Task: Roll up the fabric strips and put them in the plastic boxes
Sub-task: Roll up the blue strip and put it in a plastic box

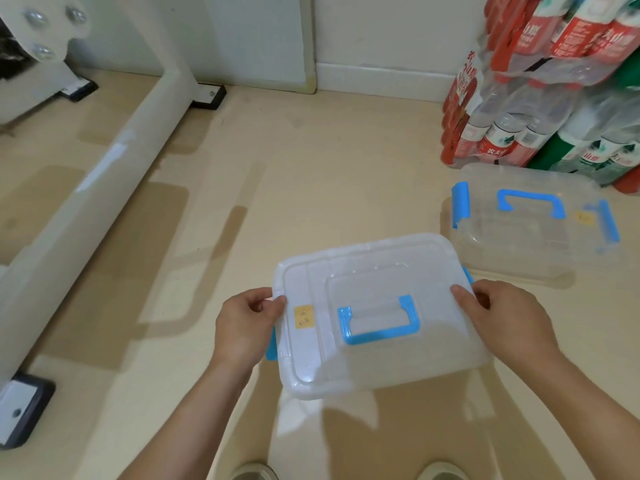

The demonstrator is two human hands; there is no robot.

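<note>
I hold a clear plastic box [377, 362] with a blue handle and blue side clips above the floor, lid closed and facing up. My left hand [242, 327] grips its left edge, thumb on the lid beside a yellow sticker. My right hand [509, 320] grips its right edge. A second clear plastic box [526, 237] with a blue handle and clips rests on the floor to the right, beyond my right hand. No fabric strips show in this view.
Shrink-wrapped packs of water bottles [540, 84] are stacked at the back right, just behind the second box. A white table frame with a long floor bar [104, 188] and black feet runs along the left. My shoes show at the bottom edge.
</note>
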